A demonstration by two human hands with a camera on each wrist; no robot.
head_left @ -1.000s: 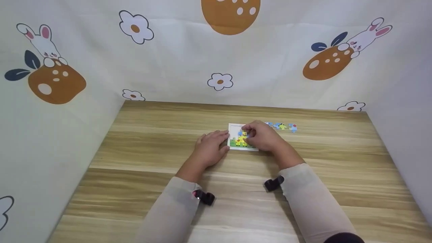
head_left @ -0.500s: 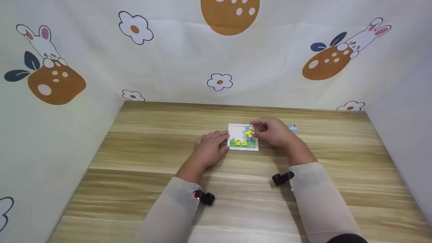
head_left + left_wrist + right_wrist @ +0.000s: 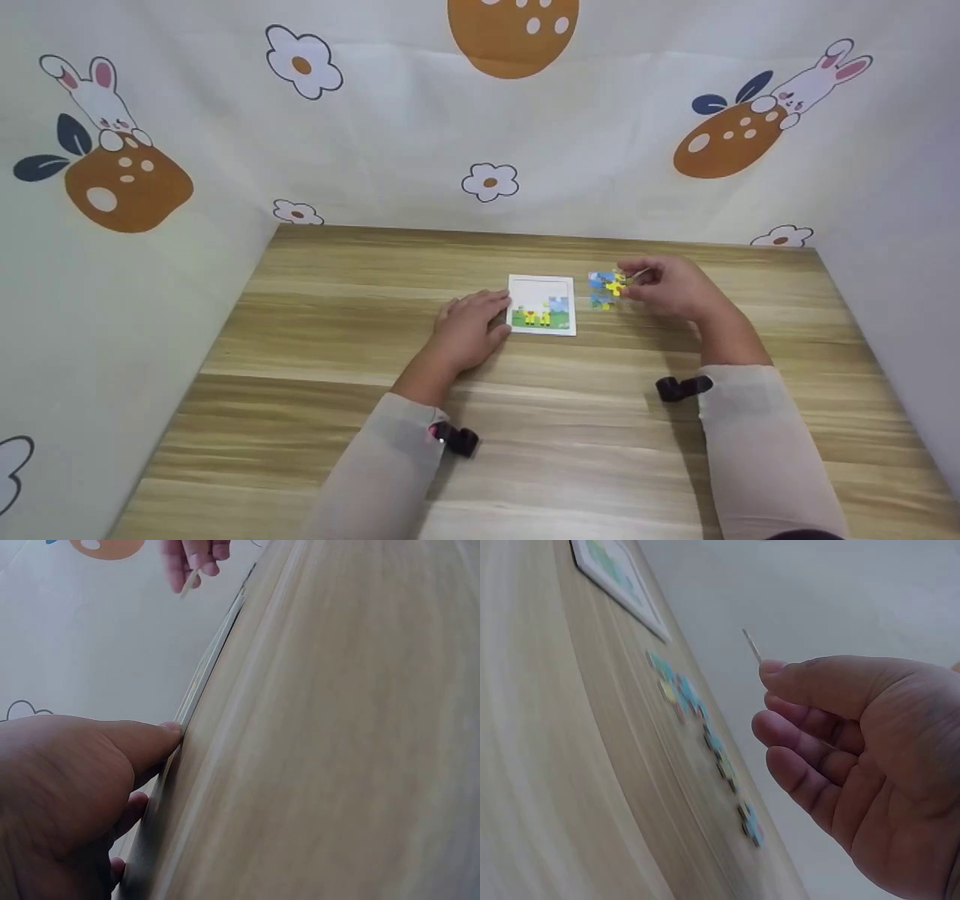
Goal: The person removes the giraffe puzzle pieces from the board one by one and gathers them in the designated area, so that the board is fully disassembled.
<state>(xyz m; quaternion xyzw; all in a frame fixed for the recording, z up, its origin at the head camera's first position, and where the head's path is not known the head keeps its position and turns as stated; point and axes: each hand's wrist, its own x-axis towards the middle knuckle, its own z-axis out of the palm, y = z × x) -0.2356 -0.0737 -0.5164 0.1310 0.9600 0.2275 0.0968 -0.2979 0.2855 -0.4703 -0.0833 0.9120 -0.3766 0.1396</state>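
Observation:
A small jigsaw board with a white border lies on the table, its lower part filled with green, yellow and blue pieces. Along its left edge rests my left hand, fingers extended and thumb at the near corner. To the right of the board, my right hand pinches a yellow jigsaw piece between thumb and fingers. In the right wrist view the held piece appears edge-on, raised above the table. Loose jigsaw pieces lie just below and behind it.
Several more pieces trail in a row across the wooden table, partly covered by my right hand in the head view. A patterned cloth wall stands at the back and sides.
My right hand has moved right, off the board, carrying the yellow piece over the loose pieces. The board's upper right is now bare. My left hand has stayed in place.

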